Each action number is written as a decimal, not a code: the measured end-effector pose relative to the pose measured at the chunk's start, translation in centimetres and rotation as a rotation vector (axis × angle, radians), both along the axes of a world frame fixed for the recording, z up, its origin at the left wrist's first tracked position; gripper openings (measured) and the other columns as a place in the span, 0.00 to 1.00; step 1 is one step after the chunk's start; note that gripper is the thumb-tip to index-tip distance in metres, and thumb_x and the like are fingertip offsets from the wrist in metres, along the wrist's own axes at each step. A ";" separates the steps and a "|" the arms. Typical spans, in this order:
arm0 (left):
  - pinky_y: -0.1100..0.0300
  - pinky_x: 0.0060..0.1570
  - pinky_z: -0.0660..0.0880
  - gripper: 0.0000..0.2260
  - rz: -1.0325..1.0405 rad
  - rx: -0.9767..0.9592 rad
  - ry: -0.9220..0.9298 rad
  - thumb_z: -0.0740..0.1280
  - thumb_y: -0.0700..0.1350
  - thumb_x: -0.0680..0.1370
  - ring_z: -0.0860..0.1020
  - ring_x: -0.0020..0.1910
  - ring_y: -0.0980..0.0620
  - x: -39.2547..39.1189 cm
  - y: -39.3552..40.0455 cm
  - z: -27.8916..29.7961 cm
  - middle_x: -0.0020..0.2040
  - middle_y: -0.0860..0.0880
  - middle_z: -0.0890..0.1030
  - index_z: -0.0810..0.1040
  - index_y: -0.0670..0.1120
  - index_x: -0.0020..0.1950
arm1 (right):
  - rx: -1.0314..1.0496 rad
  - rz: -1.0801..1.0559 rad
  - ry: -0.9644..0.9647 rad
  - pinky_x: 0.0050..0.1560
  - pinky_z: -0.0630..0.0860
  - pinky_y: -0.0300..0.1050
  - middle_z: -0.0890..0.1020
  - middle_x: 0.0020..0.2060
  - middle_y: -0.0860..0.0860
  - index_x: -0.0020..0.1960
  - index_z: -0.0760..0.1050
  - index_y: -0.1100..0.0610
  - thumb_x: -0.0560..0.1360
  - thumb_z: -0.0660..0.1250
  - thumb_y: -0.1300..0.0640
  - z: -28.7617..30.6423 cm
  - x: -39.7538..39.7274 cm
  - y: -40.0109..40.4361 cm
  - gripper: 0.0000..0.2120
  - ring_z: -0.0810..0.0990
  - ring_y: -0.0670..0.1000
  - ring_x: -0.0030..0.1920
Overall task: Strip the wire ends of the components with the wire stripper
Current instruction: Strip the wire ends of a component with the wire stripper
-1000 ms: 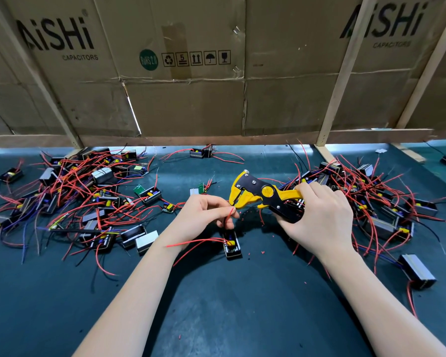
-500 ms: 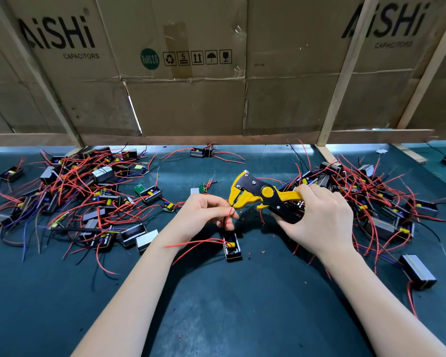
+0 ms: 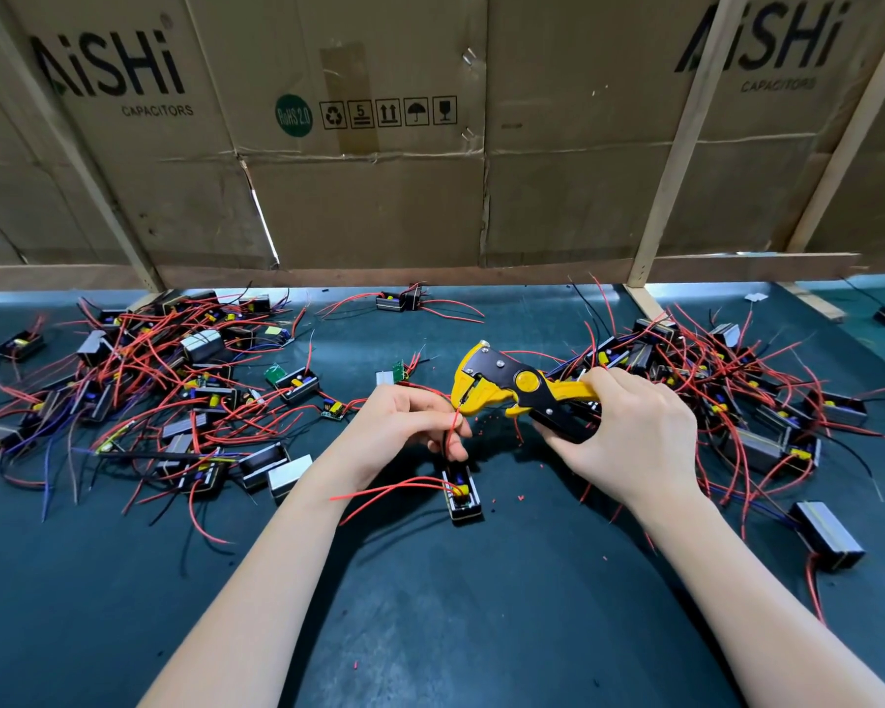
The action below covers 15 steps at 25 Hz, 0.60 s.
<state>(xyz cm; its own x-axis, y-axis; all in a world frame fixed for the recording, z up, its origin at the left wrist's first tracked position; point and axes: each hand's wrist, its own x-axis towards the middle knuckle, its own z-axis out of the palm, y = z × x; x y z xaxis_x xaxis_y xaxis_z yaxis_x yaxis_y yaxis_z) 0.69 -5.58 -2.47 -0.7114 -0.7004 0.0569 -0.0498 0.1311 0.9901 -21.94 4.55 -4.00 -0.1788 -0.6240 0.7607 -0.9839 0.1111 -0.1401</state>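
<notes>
Wire stripper (image 3: pixel 512 388) (gripped by right hand (image 3: pixel 629 442)) bites red wire (image 3: pixel 453 424) pinched by left hand (image 3: pixel 404 431).

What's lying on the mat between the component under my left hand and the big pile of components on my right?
In the head view, only scattered red insulation bits lie on the dark mat between the component and the right pile.

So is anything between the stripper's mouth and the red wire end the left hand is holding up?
Nothing visible: the red wire pinched by the left hand rises straight to the wire stripper held by the right hand.
</notes>
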 end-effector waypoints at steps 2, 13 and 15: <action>0.62 0.38 0.72 0.09 -0.001 -0.002 -0.001 0.67 0.42 0.73 0.80 0.34 0.49 0.0 0.1 0.0 0.33 0.43 0.83 0.85 0.46 0.36 | -0.005 -0.001 -0.015 0.33 0.69 0.43 0.77 0.30 0.49 0.36 0.74 0.55 0.61 0.73 0.38 0.0 0.2 0.1 0.21 0.79 0.57 0.32; 0.65 0.34 0.72 0.09 -0.033 -0.002 -0.002 0.67 0.41 0.73 0.79 0.33 0.51 0.2 0.0 -0.1 0.33 0.41 0.83 0.84 0.46 0.35 | 0.146 -0.068 -0.032 0.31 0.62 0.41 0.76 0.23 0.53 0.28 0.72 0.57 0.59 0.82 0.41 0.4 0.8 0.9 0.25 0.77 0.60 0.26; 0.64 0.34 0.72 0.09 -0.027 0.006 0.009 0.67 0.42 0.72 0.79 0.32 0.51 0.1 -0.1 0.1 0.35 0.40 0.83 0.84 0.46 0.35 | 0.145 -0.075 -0.036 0.31 0.62 0.41 0.76 0.23 0.53 0.28 0.72 0.57 0.59 0.81 0.41 0.5 0.8 0.9 0.24 0.78 0.60 0.27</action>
<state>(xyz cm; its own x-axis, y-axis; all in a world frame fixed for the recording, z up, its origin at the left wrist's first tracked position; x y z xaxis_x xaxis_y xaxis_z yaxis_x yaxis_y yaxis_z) 0.76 -5.70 -2.39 -0.7297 -0.6812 0.0592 -0.0374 0.1262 0.9913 -21.13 5.42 -3.48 -0.2544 -0.7106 0.6560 -0.9667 0.2057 -0.1520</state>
